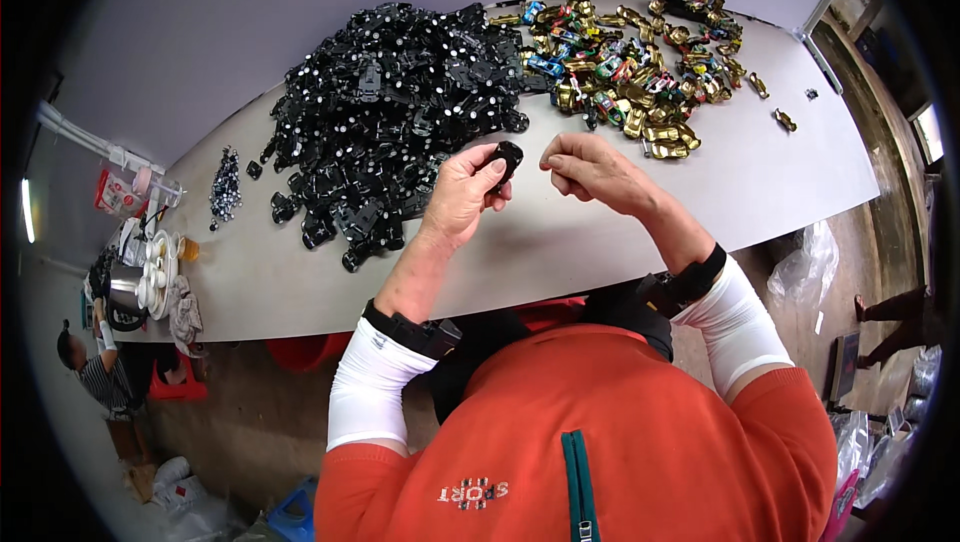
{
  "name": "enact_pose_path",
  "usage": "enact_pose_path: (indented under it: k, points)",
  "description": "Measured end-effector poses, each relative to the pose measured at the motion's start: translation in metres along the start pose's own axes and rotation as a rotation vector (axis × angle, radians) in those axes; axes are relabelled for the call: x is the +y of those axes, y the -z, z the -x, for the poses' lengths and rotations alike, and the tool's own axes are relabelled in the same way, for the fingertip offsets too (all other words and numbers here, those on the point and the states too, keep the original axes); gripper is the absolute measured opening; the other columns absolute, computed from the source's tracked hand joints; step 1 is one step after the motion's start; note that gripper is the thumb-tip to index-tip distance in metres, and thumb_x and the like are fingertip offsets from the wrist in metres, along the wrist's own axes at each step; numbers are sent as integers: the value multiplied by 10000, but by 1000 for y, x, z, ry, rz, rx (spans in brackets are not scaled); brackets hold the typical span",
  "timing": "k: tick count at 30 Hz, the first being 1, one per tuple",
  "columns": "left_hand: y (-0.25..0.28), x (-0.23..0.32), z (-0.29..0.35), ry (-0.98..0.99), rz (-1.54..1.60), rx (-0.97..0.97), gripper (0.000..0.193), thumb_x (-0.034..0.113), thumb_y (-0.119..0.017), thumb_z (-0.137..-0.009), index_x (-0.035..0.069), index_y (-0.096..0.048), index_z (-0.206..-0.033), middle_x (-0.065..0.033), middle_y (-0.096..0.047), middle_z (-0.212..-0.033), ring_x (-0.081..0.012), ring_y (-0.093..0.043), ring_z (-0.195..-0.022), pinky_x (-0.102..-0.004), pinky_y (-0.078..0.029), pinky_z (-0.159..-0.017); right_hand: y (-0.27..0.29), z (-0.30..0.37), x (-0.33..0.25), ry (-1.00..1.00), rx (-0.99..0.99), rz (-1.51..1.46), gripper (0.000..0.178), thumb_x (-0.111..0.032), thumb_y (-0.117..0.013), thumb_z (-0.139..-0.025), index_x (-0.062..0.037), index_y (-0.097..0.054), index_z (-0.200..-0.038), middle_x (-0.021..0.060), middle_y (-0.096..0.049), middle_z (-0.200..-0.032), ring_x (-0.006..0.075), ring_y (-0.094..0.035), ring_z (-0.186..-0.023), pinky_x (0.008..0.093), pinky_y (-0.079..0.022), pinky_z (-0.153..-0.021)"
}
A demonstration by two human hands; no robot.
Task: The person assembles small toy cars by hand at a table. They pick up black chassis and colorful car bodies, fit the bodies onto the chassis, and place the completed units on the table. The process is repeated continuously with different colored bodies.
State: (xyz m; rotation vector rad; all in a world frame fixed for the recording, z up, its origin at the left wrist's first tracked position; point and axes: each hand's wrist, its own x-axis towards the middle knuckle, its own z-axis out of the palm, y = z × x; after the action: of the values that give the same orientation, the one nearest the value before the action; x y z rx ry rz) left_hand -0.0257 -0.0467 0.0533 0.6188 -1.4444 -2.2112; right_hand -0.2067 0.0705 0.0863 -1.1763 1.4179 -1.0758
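My left hand (pixel 462 192) is closed around a black toy car chassis (pixel 509 155), held up over the table between thumb and fingers. Just to its right, apart from it, my right hand (pixel 597 172) has its fingers curled and the thumb pressed against the index finger. What that pinch holds, if anything, is too small to make out. Beyond my left hand rises a large heap of black toy car chassis (pixel 375 122) with small white dots on many of them. Shiny gold and coloured toy car bodies (pixel 630 77) are scattered beyond my right hand.
A small pile of black and white parts (pixel 226 192) lies at the table's left. Farther left are a tray of white cups (pixel 158 277) and a cloth (pixel 185 314). The pale table (pixel 480 287) curves around me. Another person (pixel 100 362) is at the far left.
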Motion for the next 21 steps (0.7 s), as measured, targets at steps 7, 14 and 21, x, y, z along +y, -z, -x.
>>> enact_pose_path:
  k: [7, 14, 21]
  points:
    - [2, -7, 5, 94, -163, -139, 203, 111, -554, -903, 19, -604, -1077, -23, -626, -801, -25, -452, -591, -154, -338, -497, 0, 1, 8, 7, -185, -238, 251, -195, -551, -900, 24, -518, -1017, 44, -551, -616, 43, -384, -445, 192, -279, -393]
    - [0, -4, 2, 92, -223, -176, 233, 115, -565, -895, 16, -605, -1103, -13, -626, -801, -17, -463, -609, -148, -340, -514, 5, -1, 12, -21, -216, -297, 201, -170, -560, -891, 21, -533, -947, 60, -586, -642, 59, -406, -442, 191, -305, -391]
    - [-3, -6, 4, 80, -191, -152, 217, 109, -566, -892, 7, -616, -1077, -21, -616, -764, -19, -453, -578, -150, -333, -495, 1, -4, 19, 66, -215, -247, 141, -163, -547, -897, -24, -524, -913, 7, -527, -613, 34, -400, -472, 183, -286, -404]
